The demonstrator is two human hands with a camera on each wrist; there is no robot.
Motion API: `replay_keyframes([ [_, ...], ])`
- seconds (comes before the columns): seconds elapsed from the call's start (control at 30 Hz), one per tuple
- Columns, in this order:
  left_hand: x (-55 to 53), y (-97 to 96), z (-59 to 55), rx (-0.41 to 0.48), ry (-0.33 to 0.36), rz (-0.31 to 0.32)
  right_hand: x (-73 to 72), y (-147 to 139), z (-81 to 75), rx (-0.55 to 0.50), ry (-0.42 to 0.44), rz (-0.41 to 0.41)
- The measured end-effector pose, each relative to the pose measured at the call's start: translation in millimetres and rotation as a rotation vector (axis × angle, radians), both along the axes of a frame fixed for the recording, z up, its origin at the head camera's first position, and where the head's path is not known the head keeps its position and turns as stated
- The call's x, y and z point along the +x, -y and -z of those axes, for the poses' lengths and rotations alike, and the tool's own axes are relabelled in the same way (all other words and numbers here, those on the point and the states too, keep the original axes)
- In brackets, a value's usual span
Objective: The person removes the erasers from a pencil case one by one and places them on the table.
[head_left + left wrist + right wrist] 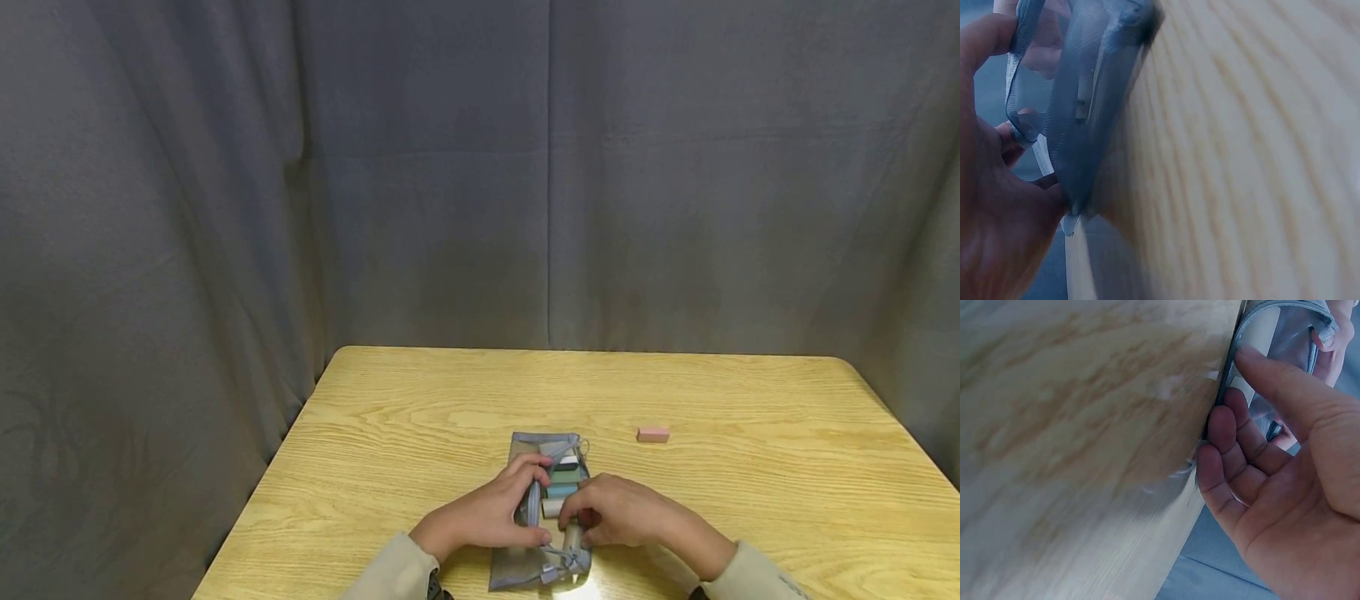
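A grey-blue mesh zip pouch (504,571) lies on the table with its mouth spread apart. Inside it several small blocks sit in a row: a black-and-white one (567,462), a green one (564,477), a light-blue one (561,492) and a whitish one (552,507). My left hand (498,504) grips the pouch by its mouth, thumb and fingers spread along the zipped edge (1013,87). On the pouch's right side my right hand (622,510) has a beige block (572,537) between thumb and fingers, at the near end of the row.
A small pink block (652,435) lies on the wooden table (420,400), beyond the right hand. Thin cords (555,552) and a small tag (550,573) are at the pouch's near end. Grey curtains (450,167) hang behind and beside the table.
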State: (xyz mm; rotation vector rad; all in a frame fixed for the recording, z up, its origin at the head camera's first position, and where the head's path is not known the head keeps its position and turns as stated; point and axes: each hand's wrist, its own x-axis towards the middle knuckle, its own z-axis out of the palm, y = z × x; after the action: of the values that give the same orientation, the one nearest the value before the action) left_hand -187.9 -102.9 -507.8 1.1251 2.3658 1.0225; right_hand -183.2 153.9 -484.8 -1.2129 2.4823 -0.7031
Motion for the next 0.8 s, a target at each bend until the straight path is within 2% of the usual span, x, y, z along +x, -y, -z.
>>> replay_keyframes([
  [0.27,-1.2,-0.2,1.2,0.001,-0.014,0.0,-1.4,-4.9,-1.7,-0.029,0.017,-0.014],
  [0.47,-1.5,-0.9,-0.3,-0.005,-0.026,0.0,-0.7,-5.9,-0.7,-0.032,0.021,0.023],
  [0.8,-1.4,-0.7,1.6,-0.009,-0.004,-0.009,3.4,-6.7,-0.7,-0.007,-0.007,0.019],
])
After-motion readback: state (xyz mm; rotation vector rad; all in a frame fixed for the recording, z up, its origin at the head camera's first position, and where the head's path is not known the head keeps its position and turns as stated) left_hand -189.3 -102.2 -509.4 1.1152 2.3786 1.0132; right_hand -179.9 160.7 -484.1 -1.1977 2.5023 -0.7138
